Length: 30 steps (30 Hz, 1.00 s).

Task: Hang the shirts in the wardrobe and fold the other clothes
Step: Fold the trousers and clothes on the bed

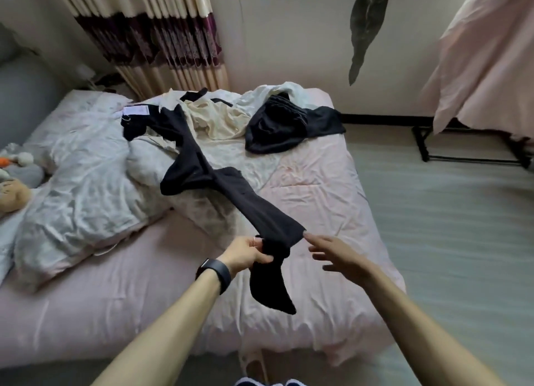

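Note:
A long black garment [231, 192] stretches from the clothes pile across the bed towards me, one end drooping below my left hand [247, 252], which grips it. My right hand [335, 255] is spread open just right of the cloth, its fingertip at the edge of the fabric. Farther back on the pink bed [318, 189] lie a cream garment [219, 119], a white garment [268, 95] and a black striped garment [283, 125].
A crumpled white duvet [83, 177] covers the bed's left side, with soft toys [14, 177] at the far left. A patterned curtain [150, 33] hangs behind. A pink-draped black rack [474, 125] stands at the right on the grey floor [448, 226].

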{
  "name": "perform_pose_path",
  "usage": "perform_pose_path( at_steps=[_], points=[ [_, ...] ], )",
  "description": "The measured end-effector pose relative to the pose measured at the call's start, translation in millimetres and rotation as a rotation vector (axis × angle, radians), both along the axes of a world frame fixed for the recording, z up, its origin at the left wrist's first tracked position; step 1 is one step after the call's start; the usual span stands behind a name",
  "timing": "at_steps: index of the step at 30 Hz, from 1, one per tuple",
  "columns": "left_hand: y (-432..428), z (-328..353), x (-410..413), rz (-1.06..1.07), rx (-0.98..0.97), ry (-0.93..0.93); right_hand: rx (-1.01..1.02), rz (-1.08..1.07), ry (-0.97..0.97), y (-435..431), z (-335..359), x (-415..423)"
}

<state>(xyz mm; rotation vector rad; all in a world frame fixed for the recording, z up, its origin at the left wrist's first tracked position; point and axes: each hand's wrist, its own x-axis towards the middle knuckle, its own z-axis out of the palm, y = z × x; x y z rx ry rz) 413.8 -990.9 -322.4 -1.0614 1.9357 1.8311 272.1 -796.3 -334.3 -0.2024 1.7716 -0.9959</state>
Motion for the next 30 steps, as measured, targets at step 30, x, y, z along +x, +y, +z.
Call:
perform_pose_path(
  at_steps=[30],
  points=[
    [-44.7,-112.1,46.1,0.234,0.448,-0.127,0.222,-0.363,-0.237,-76.8,-116.0,66.1]
  ],
)
